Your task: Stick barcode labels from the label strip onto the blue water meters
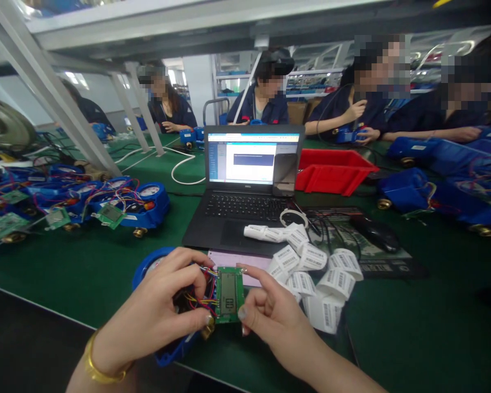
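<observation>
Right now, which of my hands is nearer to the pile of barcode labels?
Right. Your right hand pinches the right edge of the circuit board, just beside the labels; your left hand holds its left edge, over the blue meter, farther off.

Bright, even overhead light here, with white glare far back at left. The laptop screen (pixel 251 159) is slightly blown out. The circuit board (pixel 229 295) reads sharp, with soft shadow beneath it. Wide-angle bend curves the metal struts (pixel 57 103), the corners smear, and distant faces are pixelated.
</observation>
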`<state>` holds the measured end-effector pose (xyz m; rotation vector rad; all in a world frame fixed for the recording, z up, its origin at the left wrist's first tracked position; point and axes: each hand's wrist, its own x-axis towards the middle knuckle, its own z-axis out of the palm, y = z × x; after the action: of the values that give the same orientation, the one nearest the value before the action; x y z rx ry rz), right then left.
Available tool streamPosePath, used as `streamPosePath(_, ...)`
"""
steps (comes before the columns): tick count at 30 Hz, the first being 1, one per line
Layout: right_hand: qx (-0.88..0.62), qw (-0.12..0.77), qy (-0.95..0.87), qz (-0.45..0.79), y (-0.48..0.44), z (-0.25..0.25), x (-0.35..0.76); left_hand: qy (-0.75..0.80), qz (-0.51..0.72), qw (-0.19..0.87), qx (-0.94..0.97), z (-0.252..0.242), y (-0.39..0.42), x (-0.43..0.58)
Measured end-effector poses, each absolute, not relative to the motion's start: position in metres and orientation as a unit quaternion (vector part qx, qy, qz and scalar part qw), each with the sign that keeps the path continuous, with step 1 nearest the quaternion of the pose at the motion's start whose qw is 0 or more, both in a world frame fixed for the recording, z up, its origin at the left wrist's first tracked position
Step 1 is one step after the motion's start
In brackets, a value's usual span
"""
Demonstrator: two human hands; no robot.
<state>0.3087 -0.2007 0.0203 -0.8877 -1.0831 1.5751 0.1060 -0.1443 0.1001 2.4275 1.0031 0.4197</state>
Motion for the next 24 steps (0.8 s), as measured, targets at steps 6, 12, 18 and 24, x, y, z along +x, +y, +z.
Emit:
streamPosePath(6, -0.367, 0.494, -0.450, 0.647, -0.2015, 0.0178, 0.3083, 0.369, 0.154, 0.244, 0.884, 0.1011, -0.1443, 0.1068)
streamPosePath(12, -0.366, 0.491, -0.446, 0.653, -0.2001, 0.0210, 0.3080, 0.374, 0.155, 0.241, 0.882, 0.1012, -0.1435, 0.1073)
streamPosePath(18, -0.369, 0.490, -0.455, 0.645, -0.2009, 0.0195, 0.3091, 0.373, 0.159, 0.244, 0.881, 0.1005, -0.1445, 0.1065)
streamPosePath(24, -0.365, 0.492, -0.451, 0.649, -0.2005, 0.0184, 0.3081, 0.371, 0.153, 0.239, 0.884, 0.0999, -0.1429, 0.1066)
